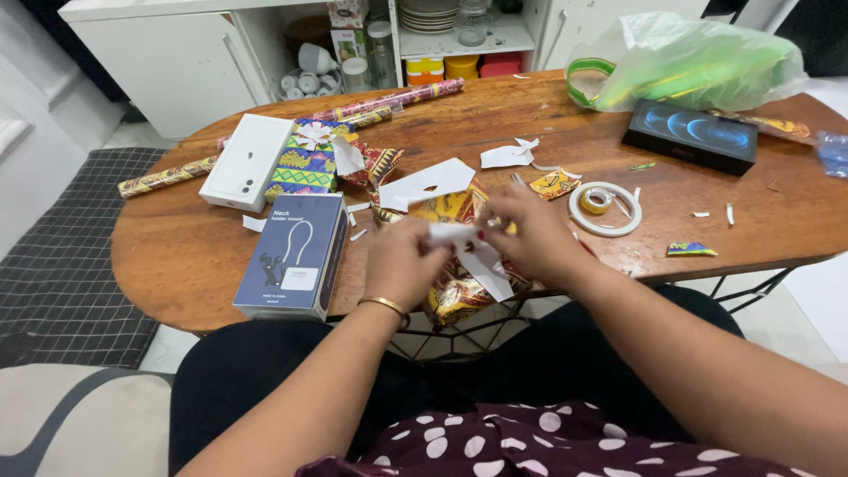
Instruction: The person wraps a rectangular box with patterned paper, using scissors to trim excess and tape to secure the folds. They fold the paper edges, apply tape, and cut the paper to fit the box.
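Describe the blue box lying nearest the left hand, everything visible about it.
The blue box is a flat, rectangular carton, cardboard by its look, dark blue with a pale line drawing and a white label on its top face. It appears closed and lies flat on the wooden table, its near end close to the table's front edge, angled slightly. It sits just left of the left hand, apart from it. A white box lies beyond it, and a small white paper scrap lies beside its far corner.

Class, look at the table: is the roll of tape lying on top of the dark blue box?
No: the roll of tape lies flat on the wooden table, right of both hands, while the dark blue box sits at the left.
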